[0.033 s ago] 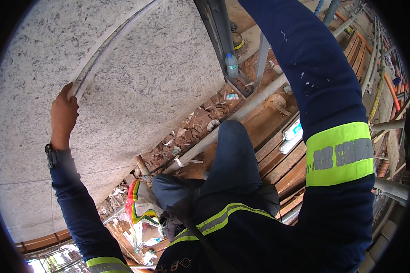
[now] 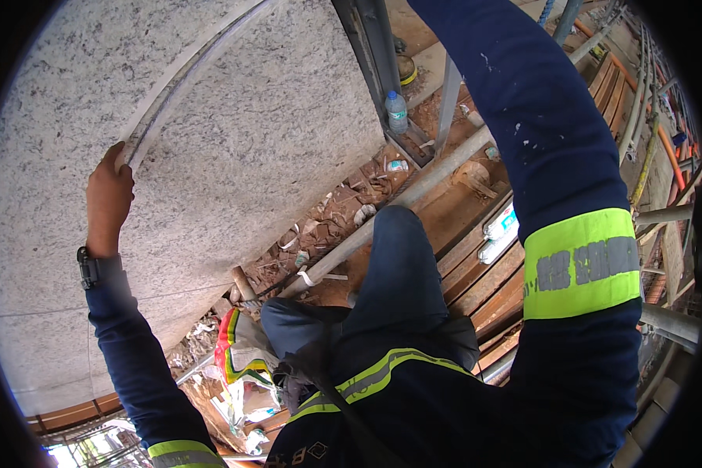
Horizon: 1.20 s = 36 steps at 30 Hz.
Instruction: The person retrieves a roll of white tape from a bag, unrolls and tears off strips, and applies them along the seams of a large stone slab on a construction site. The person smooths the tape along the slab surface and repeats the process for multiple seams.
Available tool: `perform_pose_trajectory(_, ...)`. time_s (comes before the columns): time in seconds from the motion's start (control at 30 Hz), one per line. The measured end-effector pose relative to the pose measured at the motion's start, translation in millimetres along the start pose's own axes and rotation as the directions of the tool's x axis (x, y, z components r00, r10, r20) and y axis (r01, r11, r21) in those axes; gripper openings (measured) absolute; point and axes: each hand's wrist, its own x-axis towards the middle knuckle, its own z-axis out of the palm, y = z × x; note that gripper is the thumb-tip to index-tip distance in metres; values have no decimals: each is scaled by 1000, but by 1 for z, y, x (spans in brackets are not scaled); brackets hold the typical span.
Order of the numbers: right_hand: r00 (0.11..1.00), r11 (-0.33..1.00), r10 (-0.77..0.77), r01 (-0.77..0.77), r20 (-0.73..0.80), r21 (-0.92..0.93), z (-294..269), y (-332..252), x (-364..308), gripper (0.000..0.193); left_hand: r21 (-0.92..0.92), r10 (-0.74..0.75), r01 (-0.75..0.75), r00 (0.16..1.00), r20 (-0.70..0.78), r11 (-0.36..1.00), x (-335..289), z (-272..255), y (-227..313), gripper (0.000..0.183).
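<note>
At left, your left hand (image 2: 111, 195) grips the lower end of a long strip (image 2: 154, 113) over speckled stone (image 2: 281, 140); your right hand, beyond the top edge, cannot be judged.

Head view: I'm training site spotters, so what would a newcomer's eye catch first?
Most likely the right sleeve, navy with a wide yellow-green band, looming at right. Then, at left, the left hand holding the lower end of a long strip along the speckled slab.
</note>
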Motion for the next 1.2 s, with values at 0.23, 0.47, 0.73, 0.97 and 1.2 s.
perform_pose_trajectory(0.23,999,999,-35,35,-1,-21,1,3,2,24,-9,10,-10,1000,-11,1000,1,2,1,48)
perform_pose_trajectory(0.47,999,998,-52,52,-9,-46,5,0,8,24,-34,-30,32,998,62,999,1,4,-2,49)
perform_pose_trajectory(0.73,998,996,-59,60,8,-69,-2,11,4,24,-59,-35,39,996,76,997,4,9,9,50)
perform_pose_trajectory(0.97,996,1000,-13,14,85,-19,-16,-2,8,25,-111,-79,88,993,87,990,0,5,13,50)
perform_pose_trajectory(1.2,995,1000,-6,7,97,-17,-15,-5,7,25,-92,-87,89,996,32,992,-7,1,18,51)
